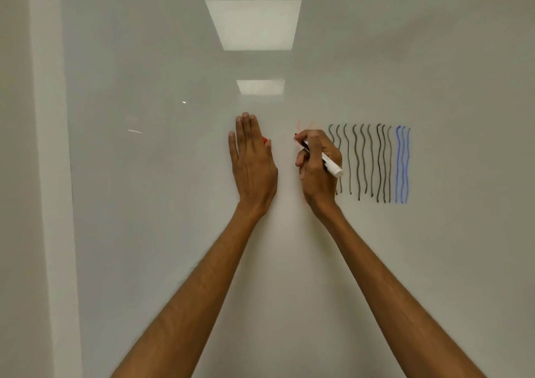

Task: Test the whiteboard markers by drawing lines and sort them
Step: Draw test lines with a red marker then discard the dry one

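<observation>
the right hand (318, 169) grips the marker (332, 167), tip at faint red strokes (309, 125) on the whiteboard (173, 233). the left hand (252, 163) lies flat, fingers straight, over a red cap (264, 140). one slow, firm line would test the ink fairly.

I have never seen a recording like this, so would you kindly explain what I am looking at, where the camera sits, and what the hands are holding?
There is no machine here. These are a person's two bare hands, filmed by one camera worn on the head and facing a whiteboard. The right hand grips a white-barrelled marker, its red tip at the board beside faint red marks. The left hand lies flat on the board with straight fingers. A small red piece, perhaps the cap, peeks out by its thumb. Further right are wavy black lines and blue lines. The bright rectangles are reflected ceiling lights.
</observation>
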